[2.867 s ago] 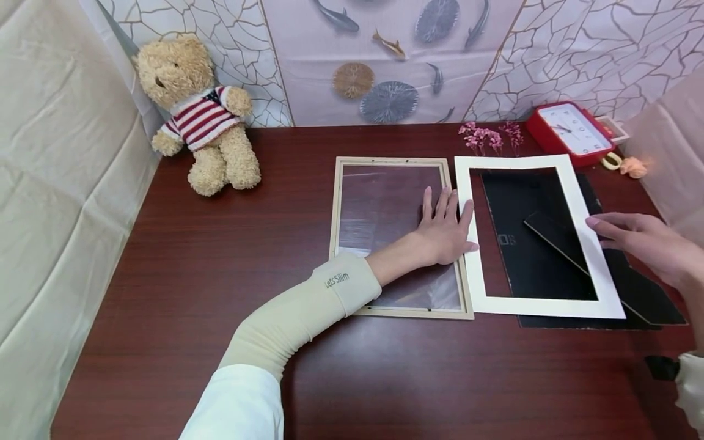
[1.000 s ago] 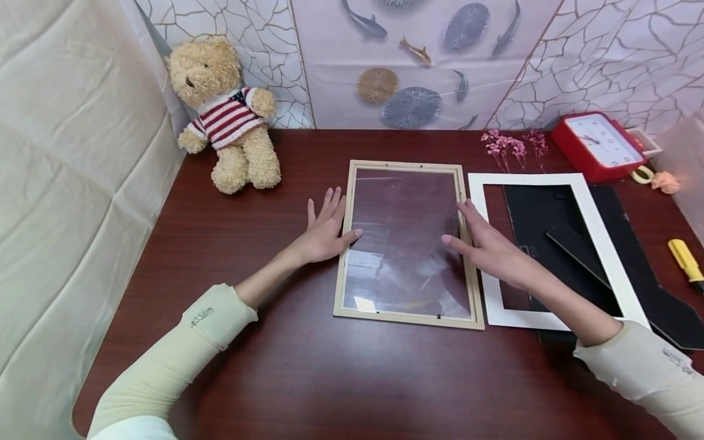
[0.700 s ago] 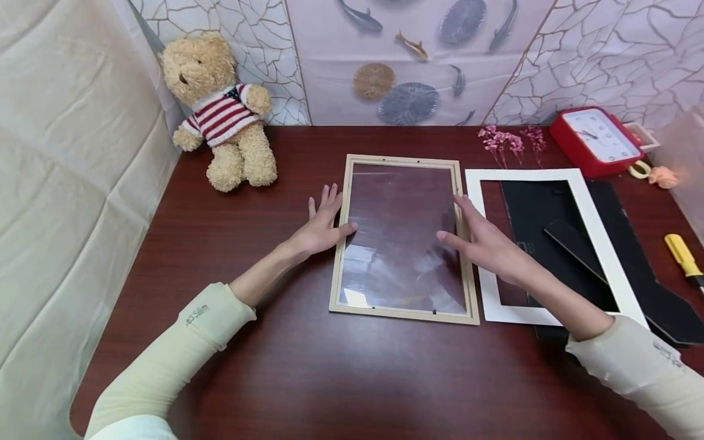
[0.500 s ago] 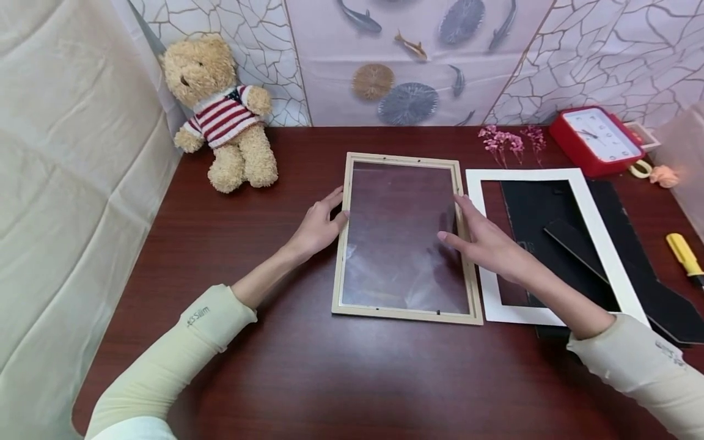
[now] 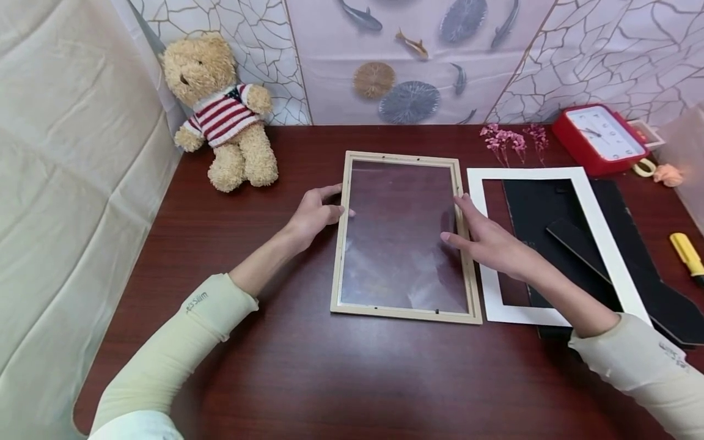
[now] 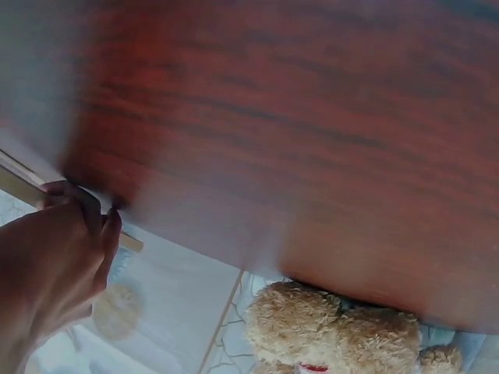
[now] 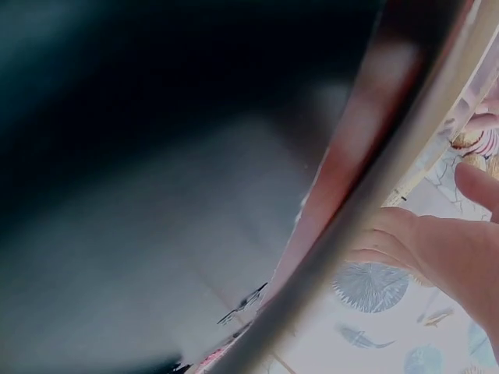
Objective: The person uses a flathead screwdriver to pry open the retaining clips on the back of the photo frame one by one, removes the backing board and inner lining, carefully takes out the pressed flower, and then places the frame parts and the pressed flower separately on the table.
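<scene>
Nearest to us, two arms in pale cream sleeves reach forward over the dark reddish-brown wooden surface. Between them lies the light wooden picture frame with a clear pane, flat on the surface, its long sides running away from us. Our left hand meets the frame's left rail about a third of the way down from the far end, fingers curled round the rail's edge and the thumb laid on top (the left wrist view shows the fingertips hooked over the wooden strip). Our right hand lies on the opposite rail, fingers fairly straight along it and the thumb reaching in over the pane; whether it truly grips we cannot tell, since the right wrist view is blurred.

Just right of the frame, under our right forearm, a white rectangular card mat lies on a black backing board with a fold-out stand. A yellow-handled tool sits at the right edge.

Further off, pink dried flower sprigs and a red square clock stand near the back wall. In the far left corner sits a tan teddy bear in a striped jumper.
</scene>
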Demonstrator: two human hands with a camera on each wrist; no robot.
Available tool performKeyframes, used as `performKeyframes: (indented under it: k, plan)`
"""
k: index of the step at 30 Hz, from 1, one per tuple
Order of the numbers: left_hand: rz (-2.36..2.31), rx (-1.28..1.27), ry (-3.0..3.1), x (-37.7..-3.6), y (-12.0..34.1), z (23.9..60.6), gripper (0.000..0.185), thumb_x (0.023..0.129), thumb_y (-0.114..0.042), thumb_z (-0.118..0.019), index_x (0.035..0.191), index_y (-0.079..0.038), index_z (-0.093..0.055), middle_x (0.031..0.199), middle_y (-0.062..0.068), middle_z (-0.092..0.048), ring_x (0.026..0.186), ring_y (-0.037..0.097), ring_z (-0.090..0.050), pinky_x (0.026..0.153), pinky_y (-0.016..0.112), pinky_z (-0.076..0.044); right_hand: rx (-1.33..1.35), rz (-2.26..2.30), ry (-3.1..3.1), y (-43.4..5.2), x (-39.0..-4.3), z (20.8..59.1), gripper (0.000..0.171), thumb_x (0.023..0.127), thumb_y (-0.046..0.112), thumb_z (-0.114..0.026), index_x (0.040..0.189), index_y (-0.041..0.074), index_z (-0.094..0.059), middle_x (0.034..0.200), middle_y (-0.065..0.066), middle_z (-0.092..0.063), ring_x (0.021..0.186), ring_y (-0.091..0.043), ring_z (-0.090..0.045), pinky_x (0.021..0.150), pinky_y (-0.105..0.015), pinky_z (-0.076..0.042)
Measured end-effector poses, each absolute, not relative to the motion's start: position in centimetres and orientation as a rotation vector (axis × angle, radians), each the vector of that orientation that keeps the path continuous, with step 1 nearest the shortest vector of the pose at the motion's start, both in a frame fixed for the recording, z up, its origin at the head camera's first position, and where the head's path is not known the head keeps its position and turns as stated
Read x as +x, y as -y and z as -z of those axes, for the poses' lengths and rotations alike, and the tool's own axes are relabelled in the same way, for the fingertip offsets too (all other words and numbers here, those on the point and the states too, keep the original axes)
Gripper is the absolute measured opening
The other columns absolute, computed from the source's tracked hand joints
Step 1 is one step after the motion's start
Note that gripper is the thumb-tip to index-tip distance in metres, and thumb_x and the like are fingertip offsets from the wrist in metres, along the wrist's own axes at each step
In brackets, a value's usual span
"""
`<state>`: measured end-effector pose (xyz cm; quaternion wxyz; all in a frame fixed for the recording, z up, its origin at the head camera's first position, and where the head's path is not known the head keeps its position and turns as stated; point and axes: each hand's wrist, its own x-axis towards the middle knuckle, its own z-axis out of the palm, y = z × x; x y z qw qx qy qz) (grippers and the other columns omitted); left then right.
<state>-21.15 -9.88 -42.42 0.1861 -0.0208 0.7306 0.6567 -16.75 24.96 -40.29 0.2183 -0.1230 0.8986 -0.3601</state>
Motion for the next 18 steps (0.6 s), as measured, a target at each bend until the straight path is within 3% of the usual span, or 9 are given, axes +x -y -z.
performKeyframes:
  k: [3,5,11,14,16,18]
  plan:
    - [-1.888,-0.093,-1.978,-21.5,9.9,42.2,0.069,0.106,0.011,-0.052,0.171,-0.003,-0.035,0.169,0.019,-0.048,0.093,0.010,-0.074,0.099,0.030,-0.055,-0.347,0.960,-2.492,-24.9,-16.7,40.3,0.097,0.112,0.046,-0.061,0.177,0.005,-0.001,0.183,-0.022,0.015,0.168,-0.050,-0.001,0.130,-0.073,-0.012]
    - [-1.920,-0.103,-1.942,-21.6,9.8,42.2,0.072,0.105,0.012,-0.052,0.172,-0.005,-0.032,0.175,0.015,-0.039,0.091,0.010,-0.075,0.100,0.031,-0.056,-0.354,0.941,-2.478,-24.6,-16.6,39.7,0.096,0.113,0.041,-0.061,0.176,0.004,0.001,0.182,-0.022,0.018,0.168,-0.051,0.002,0.130,-0.074,-0.011]
    - [-1.984,-0.067,-1.907,-21.7,9.7,42.2,0.073,0.102,0.013,-0.054,0.168,-0.009,-0.032,0.167,0.016,-0.051,0.084,0.012,-0.074,0.082,0.026,-0.054,-0.340,0.895,-2.477,-24.3,-16.6,39.3,0.093,0.114,0.033,-0.061,0.176,0.002,0.003,0.181,-0.022,0.021,0.168,-0.051,0.003,0.130,-0.074,-0.012]
    - [-1.956,-0.046,-1.950,-21.7,9.7,42.2,0.074,0.102,0.012,-0.055,0.168,-0.010,-0.031,0.164,0.016,-0.055,0.085,0.014,-0.074,0.084,0.027,-0.054,-0.341,0.894,-2.477,-24.2,-16.6,39.3,0.093,0.114,0.033,-0.061,0.176,0.002,0.002,0.181,-0.022,0.021,0.168,-0.050,0.003,0.130,-0.073,-0.012]
    - [-1.932,-0.037,-1.981,-21.7,9.7,42.4,0.077,0.102,0.011,-0.057,0.169,-0.011,-0.028,0.166,0.016,-0.051,0.086,0.013,-0.075,0.089,0.029,-0.056,-0.341,0.899,-2.477,-24.3,-16.6,39.3,0.094,0.114,0.035,-0.061,0.176,0.003,0.002,0.181,-0.021,0.021,0.168,-0.050,0.003,0.130,-0.073,-0.012]
    - [-1.911,0.001,-2.011,-21.6,9.8,42.6,0.077,0.102,0.011,-0.057,0.170,-0.010,-0.027,0.168,0.016,-0.046,0.084,0.011,-0.071,0.087,0.028,-0.053,-0.342,0.906,-2.476,-24.4,-16.6,39.4,0.095,0.114,0.038,-0.061,0.176,0.004,0.002,0.181,-0.021,0.021,0.168,-0.050,0.003,0.130,-0.074,-0.012]
